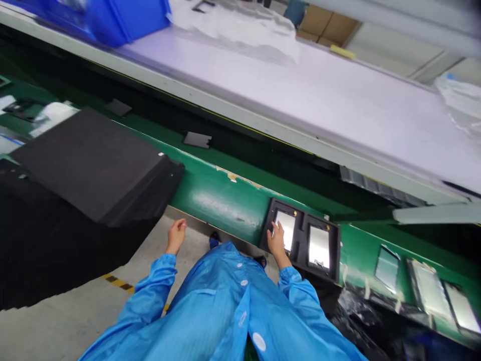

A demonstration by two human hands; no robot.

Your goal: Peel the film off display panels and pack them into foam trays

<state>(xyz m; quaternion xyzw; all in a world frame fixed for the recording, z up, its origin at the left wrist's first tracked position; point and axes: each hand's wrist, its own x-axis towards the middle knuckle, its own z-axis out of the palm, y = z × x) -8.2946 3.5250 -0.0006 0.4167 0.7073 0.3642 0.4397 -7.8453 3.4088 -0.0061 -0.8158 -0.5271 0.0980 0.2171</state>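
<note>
My right hand [278, 239] rests its spread fingers on a silvery rectangular panel [287, 229] in the left slot of a black two-slot tray [300, 212]. A matching panel [318, 246] lies in the right slot, untouched. The tray stands against a green conveyor side [225, 195]. My left hand [176, 235] hangs over the grey floor, holding nothing, and is nearest to a large black foam block [88, 160]. Both sleeves belong to a blue coat with white snap buttons.
Further right, several similar panels [430, 291] lean along the green side above crumpled black plastic [361, 311]. A dark plate [197, 140] lies beyond the tray. Across the belt are a white-topped bench [300, 95], a blue bin [128, 20] and white sheeting [240, 30].
</note>
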